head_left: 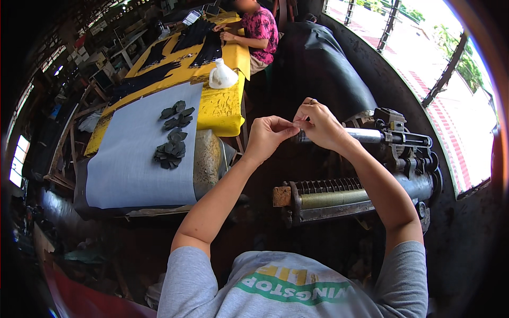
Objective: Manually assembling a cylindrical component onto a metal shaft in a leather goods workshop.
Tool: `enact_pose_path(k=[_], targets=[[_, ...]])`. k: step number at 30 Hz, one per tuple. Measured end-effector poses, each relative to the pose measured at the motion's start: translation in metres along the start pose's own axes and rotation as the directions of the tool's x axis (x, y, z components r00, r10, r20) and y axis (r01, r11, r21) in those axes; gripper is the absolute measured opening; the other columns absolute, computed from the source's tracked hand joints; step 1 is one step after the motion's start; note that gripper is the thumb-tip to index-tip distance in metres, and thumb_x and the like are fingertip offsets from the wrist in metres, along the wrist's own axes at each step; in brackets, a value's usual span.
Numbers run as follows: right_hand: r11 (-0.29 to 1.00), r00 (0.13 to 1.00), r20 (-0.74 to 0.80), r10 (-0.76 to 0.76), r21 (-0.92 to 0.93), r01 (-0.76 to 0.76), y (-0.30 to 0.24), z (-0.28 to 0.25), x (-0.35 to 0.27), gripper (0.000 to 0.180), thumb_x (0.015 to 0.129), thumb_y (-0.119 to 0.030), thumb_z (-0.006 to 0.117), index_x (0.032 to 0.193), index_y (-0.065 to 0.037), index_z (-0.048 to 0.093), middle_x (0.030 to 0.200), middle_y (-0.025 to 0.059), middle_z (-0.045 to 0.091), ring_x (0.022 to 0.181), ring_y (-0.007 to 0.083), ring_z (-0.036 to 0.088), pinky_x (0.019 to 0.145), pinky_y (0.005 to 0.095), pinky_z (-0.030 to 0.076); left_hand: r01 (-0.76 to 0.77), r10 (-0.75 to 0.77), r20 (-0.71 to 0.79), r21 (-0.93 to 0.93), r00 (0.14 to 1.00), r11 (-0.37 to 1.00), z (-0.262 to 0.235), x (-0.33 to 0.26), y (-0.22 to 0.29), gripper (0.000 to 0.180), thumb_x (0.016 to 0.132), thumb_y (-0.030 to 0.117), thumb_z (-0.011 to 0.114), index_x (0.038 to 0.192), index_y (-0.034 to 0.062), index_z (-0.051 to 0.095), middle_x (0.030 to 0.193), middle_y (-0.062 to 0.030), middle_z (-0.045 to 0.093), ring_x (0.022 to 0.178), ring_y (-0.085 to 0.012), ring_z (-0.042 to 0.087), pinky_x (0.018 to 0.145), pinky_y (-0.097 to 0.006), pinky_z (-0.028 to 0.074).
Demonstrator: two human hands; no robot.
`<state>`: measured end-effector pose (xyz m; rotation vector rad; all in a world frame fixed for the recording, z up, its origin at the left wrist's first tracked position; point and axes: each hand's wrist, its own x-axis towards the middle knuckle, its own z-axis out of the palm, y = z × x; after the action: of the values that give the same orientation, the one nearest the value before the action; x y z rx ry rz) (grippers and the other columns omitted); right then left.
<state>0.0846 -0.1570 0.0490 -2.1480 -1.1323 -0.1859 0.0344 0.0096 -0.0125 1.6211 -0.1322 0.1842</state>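
Observation:
My left hand [268, 139] and my right hand [321, 126] are raised in front of me with their fingertips pinched together. Whatever lies between the fingers is too small to make out. Just beyond and right of them, a shiny metal cylinder [366, 135] juts out from a dark machine [408, 143]; the right wrist passes in front of it. Below that, the machine carries an olive-coloured roller [335, 199] beside a row of metal coils [328, 185]. Left of my hands, dark leaf-shaped pieces [170, 151] lie in loose heaps on a pale grey-blue sheet [127, 153].
A yellow-covered table [220, 108] bears a white jug [223, 76] and several dark gloves [207, 51]. A person [260, 29] in a pink patterned shirt works at its far end. A speckled block [205, 159] stands beside the sheet. Large black rolled material [328, 69] lies beyond, near the window.

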Motion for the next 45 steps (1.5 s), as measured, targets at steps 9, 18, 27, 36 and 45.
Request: enact_pose_path(k=[9, 18, 27, 36, 45], targets=[[0.998, 0.996, -0.053, -0.065, -0.025, 0.063, -0.002, 0.001, 0.002, 0.009, 0.067, 0.009, 0.059, 0.073, 0.004, 0.062, 0.080, 0.0178, 0.059, 0.082, 0.0333, 0.060, 0.073, 0.0397, 0.050, -0.104, 0.072, 0.095, 0.385, 0.993, 0.917, 0.002, 0.003, 0.014, 0.015, 0.090, 0.017, 0.065, 0.091, 0.0013, 0.064, 0.091, -0.0015, 0.056, 0.078, -0.0072, 0.054, 0.069, -0.024, 0.045], [0.999, 1.000, 0.016, -0.015, 0.038, 0.014, -0.004, -0.004, 0.007, 0.007, 0.075, 0.002, 0.068, 0.082, 0.000, 0.069, 0.083, 0.0107, 0.061, 0.081, 0.0246, 0.060, 0.068, 0.0345, 0.051, -0.035, 0.002, 0.151, 0.218, 0.989, 0.975, -0.008, 0.001, 0.007, 0.018, 0.094, 0.019, 0.061, 0.101, 0.0029, 0.063, 0.092, 0.0026, 0.055, 0.086, -0.0052, 0.051, 0.078, -0.022, 0.041], [0.996, 0.999, 0.040, 0.035, 0.080, -0.038, -0.008, -0.016, -0.002, 0.020, 0.067, -0.005, 0.076, 0.087, -0.006, 0.075, 0.085, 0.0131, 0.064, 0.078, 0.0264, 0.063, 0.068, 0.0361, 0.051, -0.087, 0.075, 0.077, 0.166, 0.994, 0.982, -0.008, -0.003, 0.003, 0.019, 0.090, 0.019, 0.064, 0.094, -0.0004, 0.064, 0.103, -0.0066, 0.059, 0.088, -0.0124, 0.056, 0.076, -0.026, 0.045], [0.995, 1.000, 0.001, -0.025, -0.092, 0.025, -0.017, -0.002, -0.015, 0.010, 0.065, 0.003, 0.069, 0.075, 0.001, 0.069, 0.087, 0.0142, 0.061, 0.084, 0.0318, 0.061, 0.076, 0.0400, 0.050, -0.093, 0.088, 0.062, 0.089, 0.994, 0.992, -0.001, -0.008, 0.009, 0.010, 0.092, 0.011, 0.062, 0.095, 0.0018, 0.061, 0.114, -0.0020, 0.056, 0.096, -0.0072, 0.054, 0.082, -0.022, 0.044], [0.993, 0.999, -0.022, -0.041, -0.109, 0.038, -0.019, 0.001, -0.019, 0.010, 0.065, 0.011, 0.063, 0.071, 0.003, 0.062, 0.086, 0.0145, 0.058, 0.084, 0.0328, 0.060, 0.074, 0.0397, 0.050, -0.123, 0.122, -0.014, -0.098, 0.992, 0.987, -0.009, -0.012, 0.008, 0.026, 0.086, 0.005, 0.068, 0.112, 0.0013, 0.064, 0.103, -0.0065, 0.067, 0.091, -0.0086, 0.061, 0.083, -0.022, 0.050]])
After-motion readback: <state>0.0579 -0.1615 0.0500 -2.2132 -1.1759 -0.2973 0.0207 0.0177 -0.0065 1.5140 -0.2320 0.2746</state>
